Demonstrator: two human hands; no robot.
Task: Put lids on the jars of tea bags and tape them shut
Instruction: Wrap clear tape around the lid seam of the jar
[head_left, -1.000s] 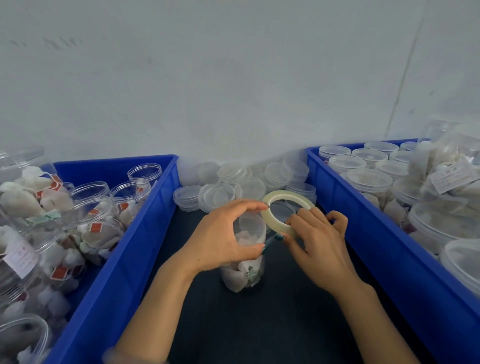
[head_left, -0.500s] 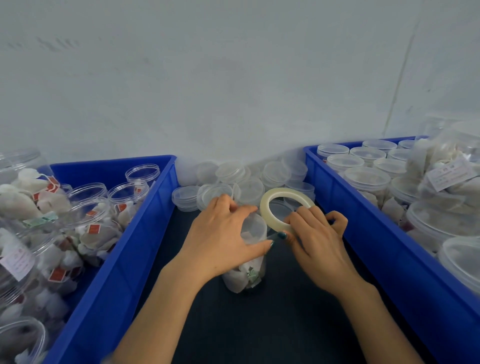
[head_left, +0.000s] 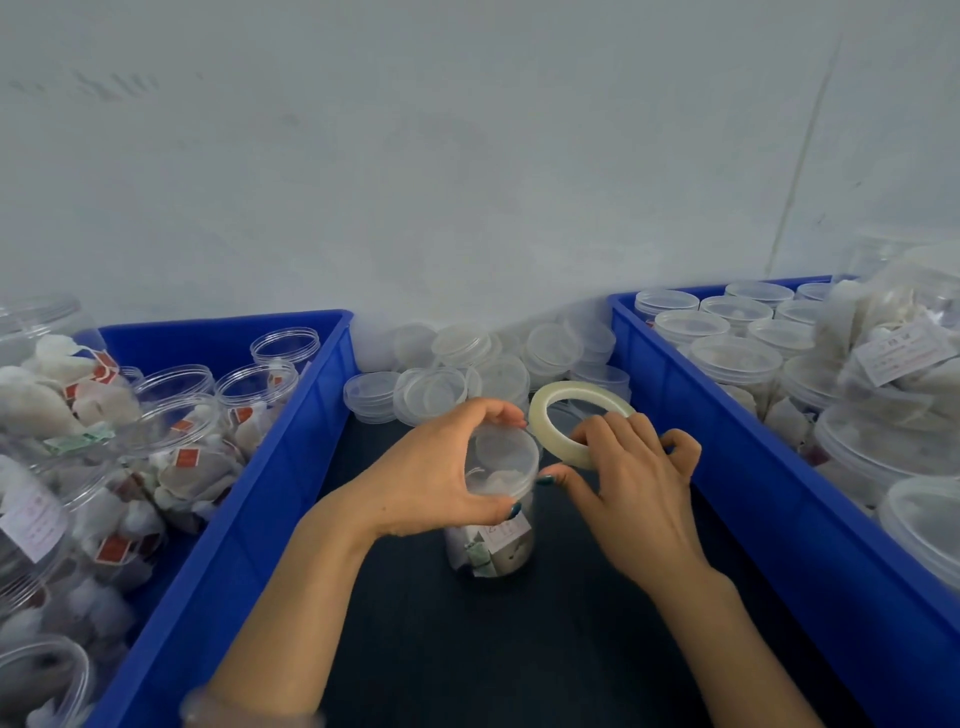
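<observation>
From the head camera, a clear jar (head_left: 498, 551) of tea bags stands upright on the dark bench (head_left: 519, 654), in the lane between two blue bins; a clear lid (head_left: 506, 452) sits on its mouth. The left hand (head_left: 426, 478) grasps that lid from the left, its fingers arched over the far rim and its thumb curled round the near rim; the right hand (head_left: 634, 488) grips a roll of pale tape (head_left: 541, 423) just right of the jar, fingers hooked over the near side of the ring, the thumb stretched out so that its tip reaches the lid's edge; whether a strip of tape runs from the roll to the jar I cannot tell. The roll is tilted, its far side raised. The left bin (head_left: 260, 493) holds open jars (head_left: 179, 382) packed with tea bags with red tags; the right bin (head_left: 727, 467) holds capped jars (head_left: 735, 358) standing close together. A heap of loose lids (head_left: 431, 389) lies at the back of the bench, against the pale wall (head_left: 467, 156), between the two bins and just beyond the hands.
</observation>
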